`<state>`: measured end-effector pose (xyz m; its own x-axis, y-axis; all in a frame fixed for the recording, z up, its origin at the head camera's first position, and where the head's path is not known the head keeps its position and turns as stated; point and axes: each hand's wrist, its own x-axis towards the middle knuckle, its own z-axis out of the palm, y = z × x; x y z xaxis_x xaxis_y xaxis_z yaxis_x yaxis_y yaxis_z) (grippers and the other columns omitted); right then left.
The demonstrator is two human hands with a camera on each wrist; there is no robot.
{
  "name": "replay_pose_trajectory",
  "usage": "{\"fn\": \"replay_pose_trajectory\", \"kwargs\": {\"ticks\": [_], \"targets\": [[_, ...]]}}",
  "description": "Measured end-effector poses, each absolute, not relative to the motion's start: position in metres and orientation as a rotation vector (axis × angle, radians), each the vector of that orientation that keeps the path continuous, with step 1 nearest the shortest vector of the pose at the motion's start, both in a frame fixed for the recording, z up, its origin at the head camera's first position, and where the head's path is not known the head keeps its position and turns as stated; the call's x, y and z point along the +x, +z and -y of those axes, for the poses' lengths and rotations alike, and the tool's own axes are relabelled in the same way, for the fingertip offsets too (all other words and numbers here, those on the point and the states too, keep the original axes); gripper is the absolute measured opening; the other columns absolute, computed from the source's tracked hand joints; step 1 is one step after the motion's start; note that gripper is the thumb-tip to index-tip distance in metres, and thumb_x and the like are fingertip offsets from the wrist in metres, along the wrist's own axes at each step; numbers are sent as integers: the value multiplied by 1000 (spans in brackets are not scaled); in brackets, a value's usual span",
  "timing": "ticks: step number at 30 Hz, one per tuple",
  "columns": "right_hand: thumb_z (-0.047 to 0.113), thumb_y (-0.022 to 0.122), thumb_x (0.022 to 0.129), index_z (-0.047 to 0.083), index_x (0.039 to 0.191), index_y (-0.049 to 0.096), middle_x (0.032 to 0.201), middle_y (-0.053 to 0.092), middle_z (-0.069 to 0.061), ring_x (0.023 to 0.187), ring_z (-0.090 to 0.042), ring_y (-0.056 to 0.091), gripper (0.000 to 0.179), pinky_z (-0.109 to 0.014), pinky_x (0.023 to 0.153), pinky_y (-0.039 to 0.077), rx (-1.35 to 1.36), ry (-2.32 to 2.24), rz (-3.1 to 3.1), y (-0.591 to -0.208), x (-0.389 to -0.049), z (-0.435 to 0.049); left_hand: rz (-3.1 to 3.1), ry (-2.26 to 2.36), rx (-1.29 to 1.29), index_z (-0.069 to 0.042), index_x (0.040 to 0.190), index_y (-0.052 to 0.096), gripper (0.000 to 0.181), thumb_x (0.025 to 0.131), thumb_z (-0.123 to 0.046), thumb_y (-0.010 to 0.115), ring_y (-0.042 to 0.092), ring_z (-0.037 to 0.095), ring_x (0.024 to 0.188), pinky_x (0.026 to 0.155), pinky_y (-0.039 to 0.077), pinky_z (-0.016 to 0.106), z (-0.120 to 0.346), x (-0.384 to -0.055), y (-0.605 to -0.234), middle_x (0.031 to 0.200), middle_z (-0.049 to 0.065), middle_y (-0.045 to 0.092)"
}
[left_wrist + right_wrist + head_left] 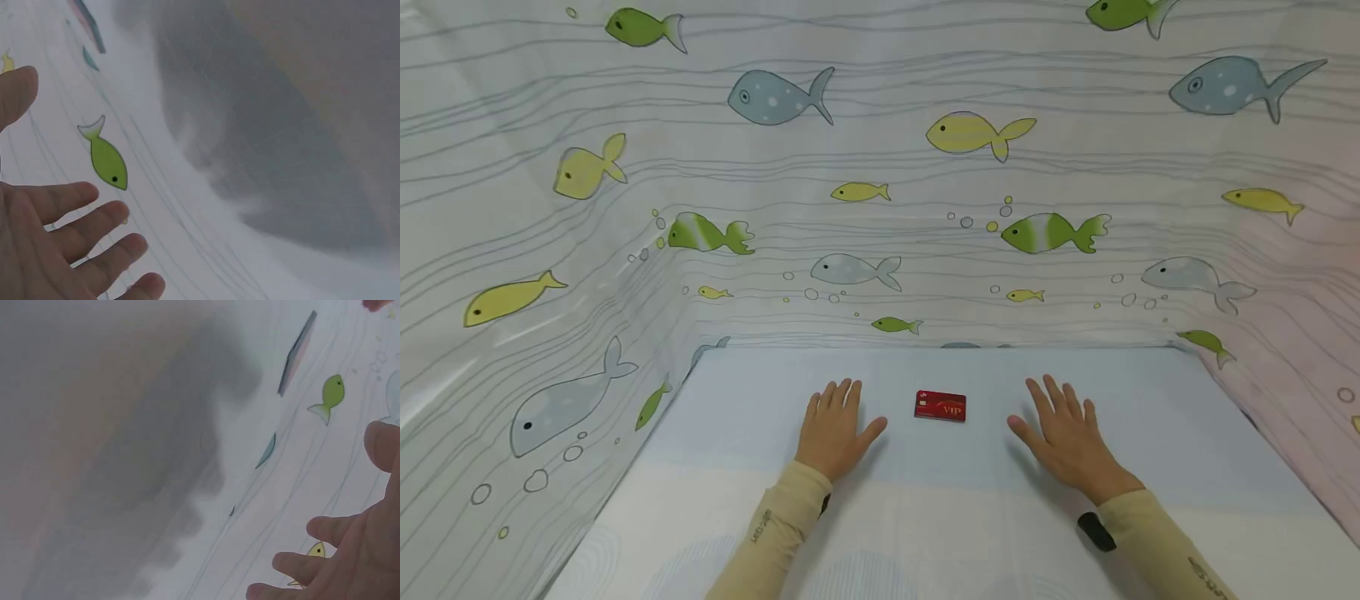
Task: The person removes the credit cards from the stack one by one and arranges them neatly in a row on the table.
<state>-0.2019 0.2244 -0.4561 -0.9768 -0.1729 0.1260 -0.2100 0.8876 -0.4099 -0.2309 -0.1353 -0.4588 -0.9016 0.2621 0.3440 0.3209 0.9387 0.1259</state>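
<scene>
A red card marked "VIP" (pixel 940 406) lies flat on the pale blue and white tabletop, between the two hands. To its left is my left hand (pixel 837 429), palm down with fingers straight and thumb spread toward the card. My right hand (pixel 1067 437) is on the other side, likewise spread, its thumb pointing at the card. Neither hand touches the card or holds anything. The left wrist view shows the left palm and fingers (pixel 87 231) extended. In the right wrist view the card (pixel 297 355) appears edge-on, beyond the right thumb.
The tabletop (pixel 925 533) has a pale blue band at the back and faint round patterns in front. White sheeting (pixel 880 158) printed with fish and wavy lines encloses the back and both sides. Dark bands (pixel 1097 532) sit at the wrists, by the beige sleeves.
</scene>
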Motion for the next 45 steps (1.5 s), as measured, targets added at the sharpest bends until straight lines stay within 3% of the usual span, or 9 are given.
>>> {"fn": "replay_pose_trajectory", "kwargs": {"ticks": [4,13,18,26,33,45], "targets": [[61,43,103,0,159,23,162,15,-32,145,-59,9,85,-75,111,4,302,684,2980,-456,-202,-224,2710,-310,-498,1,139,56,71,93,-51,69,52,38,128,108,40,54,136,-236,-460,136,19,58],[58,48,102,-2,157,26,160,21,-33,144,-59,15,85,-73,112,10,348,729,2960,-457,-200,-221,2756,-568,-673,-10,140,59,60,92,-43,74,53,31,127,107,41,50,132,-254,-457,135,10,60],[50,58,100,-1,156,30,158,30,-30,143,-53,26,81,-68,113,20,410,733,2918,-459,-203,-220,2840,-666,-733,-17,141,60,60,90,-45,76,53,24,127,108,41,47,129,-271,-463,135,2,60],[40,71,95,6,155,38,150,45,-22,137,-43,41,75,-63,106,39,443,749,2933,-458,-215,-211,2932,-650,-781,-18,140,61,61,88,-46,78,55,23,123,106,43,45,118,-293,-465,130,0,62],[36,74,94,7,150,47,136,56,-13,114,-29,61,69,-52,94,53,492,787,2990,-456,-235,-197,3021,-572,-808,-19,139,63,61,86,-46,80,54,24,124,108,43,44,101,-303,-455,134,1,61],[38,79,88,7,142,57,124,61,-8,116,-27,57,66,-51,99,51,484,728,3155,-456,-270,-169,3154,-420,-807,-23,140,63,66,83,-52,80,53,23,125,108,42,43,79,-318,-461,137,1,59]]}}
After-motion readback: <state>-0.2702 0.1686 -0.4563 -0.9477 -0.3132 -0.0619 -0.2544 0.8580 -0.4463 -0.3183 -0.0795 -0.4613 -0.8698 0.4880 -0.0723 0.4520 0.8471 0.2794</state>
